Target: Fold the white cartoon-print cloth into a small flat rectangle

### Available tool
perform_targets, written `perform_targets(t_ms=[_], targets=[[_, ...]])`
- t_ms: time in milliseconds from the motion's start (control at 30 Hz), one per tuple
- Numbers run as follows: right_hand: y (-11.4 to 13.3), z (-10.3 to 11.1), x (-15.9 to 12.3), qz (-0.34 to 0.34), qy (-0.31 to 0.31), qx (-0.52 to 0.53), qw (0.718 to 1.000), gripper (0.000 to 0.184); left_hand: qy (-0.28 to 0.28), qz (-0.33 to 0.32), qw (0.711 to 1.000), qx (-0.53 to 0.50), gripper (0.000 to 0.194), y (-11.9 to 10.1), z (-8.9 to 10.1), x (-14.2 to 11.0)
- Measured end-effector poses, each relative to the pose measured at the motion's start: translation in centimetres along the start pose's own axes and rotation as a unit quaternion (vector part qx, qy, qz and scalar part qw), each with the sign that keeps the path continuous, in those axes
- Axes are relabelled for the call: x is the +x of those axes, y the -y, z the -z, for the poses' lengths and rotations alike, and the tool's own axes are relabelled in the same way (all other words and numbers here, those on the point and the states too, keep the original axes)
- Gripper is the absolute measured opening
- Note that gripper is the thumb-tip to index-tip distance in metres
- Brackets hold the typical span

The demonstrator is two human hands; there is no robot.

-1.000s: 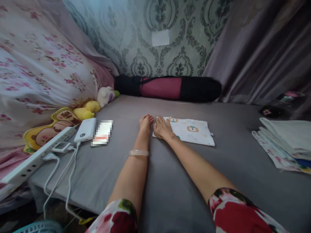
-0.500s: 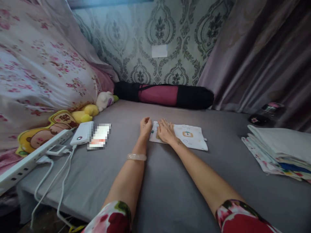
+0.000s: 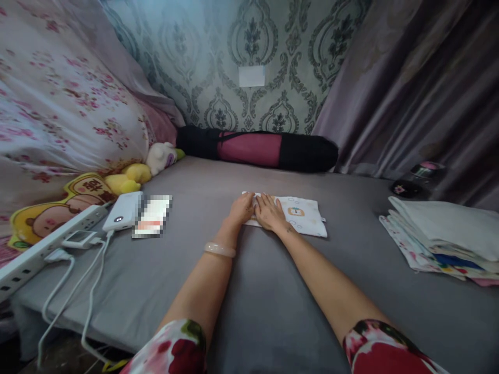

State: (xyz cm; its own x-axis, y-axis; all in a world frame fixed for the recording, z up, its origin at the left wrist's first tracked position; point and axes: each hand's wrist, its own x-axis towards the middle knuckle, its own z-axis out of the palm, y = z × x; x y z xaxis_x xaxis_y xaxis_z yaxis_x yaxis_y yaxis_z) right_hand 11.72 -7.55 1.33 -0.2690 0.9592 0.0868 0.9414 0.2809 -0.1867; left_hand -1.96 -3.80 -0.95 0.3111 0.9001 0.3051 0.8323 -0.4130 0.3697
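Observation:
A small folded white cloth [image 3: 302,216] with cartoon prints lies flat on the grey bed sheet [image 3: 273,291]. Both hands rest on its left end, side by side. My left hand [image 3: 241,209], with a pale bangle on its wrist, lies palm down with the fingers stretched over the cloth's left edge. My right hand [image 3: 270,214] lies flat on the cloth next to it, fingers spread.
A stack of folded cloths [image 3: 440,239] sits at the right. At the left lie a white power bank [image 3: 121,212], a phone [image 3: 152,216], a power strip [image 3: 42,244] with cables, and plush toys [image 3: 128,179]. A black and pink roll [image 3: 257,149] lies along the wall.
My left hand moved from the sheet beside the cloth onto its left edge and flattened out. The right hand stayed on the cloth. The view shifted slightly.

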Motion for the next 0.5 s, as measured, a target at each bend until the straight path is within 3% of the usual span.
perform_targets(t_ms=[100,267,500], targets=[[-0.6,0.4,-0.1,0.009,0.013,0.020,1.000,0.057,0.010,0.004,0.999,0.030,0.038,-0.6,0.8,-0.3],[-2.6,1.3,-1.3,-0.018,-0.025,-0.011,0.999,0.057,-0.012,0.007,0.997,0.072,0.034,-2.1,1.7,-0.8],[-4.1,0.7,-2.3,-0.065,-0.010,-0.032,0.997,0.057,0.034,-0.038,0.996,0.067,0.038,-3.3,0.8,-0.9]])
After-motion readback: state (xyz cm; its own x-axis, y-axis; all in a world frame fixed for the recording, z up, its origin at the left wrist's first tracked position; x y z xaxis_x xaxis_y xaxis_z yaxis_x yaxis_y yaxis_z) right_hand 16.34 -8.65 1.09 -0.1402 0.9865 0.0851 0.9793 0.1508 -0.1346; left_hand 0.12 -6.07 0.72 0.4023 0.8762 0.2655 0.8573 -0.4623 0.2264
